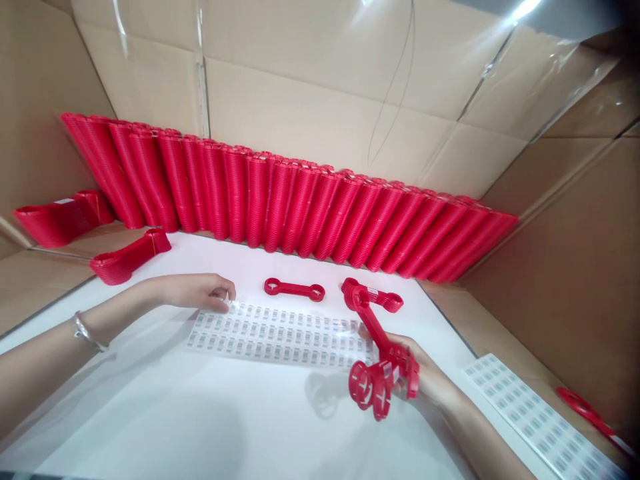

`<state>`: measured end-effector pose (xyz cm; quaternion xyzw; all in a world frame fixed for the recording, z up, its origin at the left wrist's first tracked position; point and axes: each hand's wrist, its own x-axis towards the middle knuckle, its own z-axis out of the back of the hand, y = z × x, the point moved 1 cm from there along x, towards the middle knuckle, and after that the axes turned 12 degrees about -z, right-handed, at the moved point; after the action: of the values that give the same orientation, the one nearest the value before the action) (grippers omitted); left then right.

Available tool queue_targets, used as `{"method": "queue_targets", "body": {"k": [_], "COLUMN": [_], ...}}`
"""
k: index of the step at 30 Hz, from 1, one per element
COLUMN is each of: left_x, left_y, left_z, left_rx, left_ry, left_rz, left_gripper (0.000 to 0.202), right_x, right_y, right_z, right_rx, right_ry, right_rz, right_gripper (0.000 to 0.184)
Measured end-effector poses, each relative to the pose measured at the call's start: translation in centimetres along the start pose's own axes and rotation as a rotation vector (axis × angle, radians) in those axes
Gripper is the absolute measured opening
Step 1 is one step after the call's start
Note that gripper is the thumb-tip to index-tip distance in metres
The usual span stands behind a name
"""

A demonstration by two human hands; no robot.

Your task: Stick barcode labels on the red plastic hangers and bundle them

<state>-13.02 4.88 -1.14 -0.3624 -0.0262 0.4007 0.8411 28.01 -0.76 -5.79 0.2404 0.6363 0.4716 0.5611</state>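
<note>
Desk (175,413): white surface; its near part lies bare in front of both arms.
Right hand (426,375): raised over the right half of the desk; fingers, partly hidden, closed around several red links.
Held links (383,349): bunched at differing angles, ringed ends pointing outward; white labels visible on some.
Spare label sheet (540,417): lies along the right edge of the desk.
Outer red link (595,420): beyond the right edge, just beside the spare sheet.
Main label sheet (280,337): flat at mid-desk, printed in rows.
Left hand (200,292): at the sheet's far left corner; fingers curled, whether pinching a label cannot be told.
Bracelet (86,333): on the left wrist.
Single link (295,289): flat, between main sheet and far edge.
Short stack (383,298): near the far right corner, partly behind the held links.
Corner stack (133,257): at the far left corner.
Stack row (300,207): tall red columns along the far edge, against cardboard (310,100).
</note>
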Motion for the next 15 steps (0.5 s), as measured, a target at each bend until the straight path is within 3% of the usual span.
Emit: {"method": "queue_targets", "body": {"k": [4,7,10,11,15], "left_x": [0.5,2.6,5.4,6.2,8.2], "left_y": [-1.0,-4.0,-7.0,-7.6,-7.5], "left_z": [0.2,-1.2,-3.3,-3.9,-5.3], "left_rx": [0.176,0.179,0.076,0.045,0.008], "left_ry": [-0.014,-0.122,-0.212,-0.226,-0.337], "left_rz": [0.084,-0.057,-0.403,-0.464,-0.427], "left_gripper": [0.041,0.050,0.034,0.027,0.012], "right_x": [1.5,3.0,4.3,4.6,4.9], "right_y": [0.8,1.8,2.8,3.0,3.5], "right_z": [-2.0,-4.7,-7.4,-8.0,-8.2], "right_rx": [-0.062,-0.070,-0.065,-0.065,-0.114], "right_ry": [0.077,0.189,0.260,0.278,0.313], "right_rz": [0.038,0.061,0.066,0.064,0.044], "right_gripper": [0.046,0.042,0.042,0.041,0.039]}}
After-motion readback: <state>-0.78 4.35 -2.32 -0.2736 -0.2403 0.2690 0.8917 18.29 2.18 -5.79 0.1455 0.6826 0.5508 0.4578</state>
